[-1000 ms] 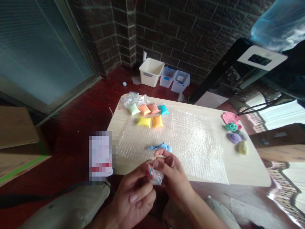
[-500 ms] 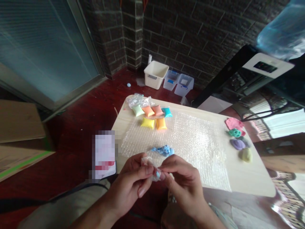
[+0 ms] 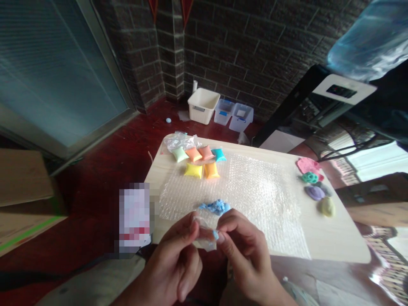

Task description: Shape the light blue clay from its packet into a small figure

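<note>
My left hand [image 3: 178, 255] is closed on a small clear plastic bag [image 3: 202, 222], held in front of the table's near edge. In my right hand [image 3: 247, 248], thumb and forefinger pinch a bit of light blue clay [image 3: 216, 234] at the bag's side. A crumpled lump of blue clay [image 3: 219, 206] lies just beyond both hands on a sheet of bubble wrap [image 3: 264, 191]. Farther back sit pillow-shaped packets of clay, among them a yellow packet [image 3: 193, 171], an orange packet [image 3: 211, 170] and a teal packet [image 3: 219, 154].
Pink clay [image 3: 307, 165], green clay [image 3: 310, 177], purple clay [image 3: 315, 192] and pale yellow clay [image 3: 328, 207] rest at the right of the table [image 3: 344, 242]. Crumpled clear plastic [image 3: 181, 141] lies at its back left corner. Beyond stand a white basket [image 3: 204, 112] and clear bins [image 3: 241, 123].
My right hand's fingers have drawn slightly away from my left hand's fingertips, and the blue bit shows more at the bag's side. The view has shifted a little.
</note>
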The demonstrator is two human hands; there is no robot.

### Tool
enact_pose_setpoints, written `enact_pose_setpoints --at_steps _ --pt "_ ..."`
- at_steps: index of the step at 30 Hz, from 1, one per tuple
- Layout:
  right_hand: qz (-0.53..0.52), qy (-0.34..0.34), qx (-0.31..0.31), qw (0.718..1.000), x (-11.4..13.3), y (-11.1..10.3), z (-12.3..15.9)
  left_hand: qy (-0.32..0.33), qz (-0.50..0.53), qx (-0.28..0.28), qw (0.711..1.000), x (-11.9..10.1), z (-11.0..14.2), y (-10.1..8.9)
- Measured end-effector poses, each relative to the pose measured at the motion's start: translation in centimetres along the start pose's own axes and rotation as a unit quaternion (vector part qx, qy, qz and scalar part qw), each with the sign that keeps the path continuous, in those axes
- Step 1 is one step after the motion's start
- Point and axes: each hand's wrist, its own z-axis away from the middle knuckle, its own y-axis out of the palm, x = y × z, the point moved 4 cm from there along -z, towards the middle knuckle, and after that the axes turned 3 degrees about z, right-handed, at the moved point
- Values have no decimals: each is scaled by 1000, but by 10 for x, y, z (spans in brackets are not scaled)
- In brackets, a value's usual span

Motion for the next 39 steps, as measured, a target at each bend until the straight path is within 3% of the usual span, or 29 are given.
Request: enact_pose_setpoints --at_steps 4,11,14,22,26,31,39 --pt "8 -13 8 1000 0 2 0 -2 -10 1 1000 -1 2 0" --pt "18 -54 49 997 13 10 -1 -57 91 -15 994 15 11 -11" --pt "49 -70 79 993 19 14 -2 -47 115 -25 992 15 12 -13" --pt "132 -101 125 978 26 17 2 -31 172 41 984 5 7 6" --pt "215 -126 127 960 17 19 5 -17 112 52 992 0 5 7" --pt "315 -199 159 914 10 20 7 9 71 48 996 -3 7 3" --pt "291 -190 170 922 17 16 5 6 -26 62 998 -4 11 4"
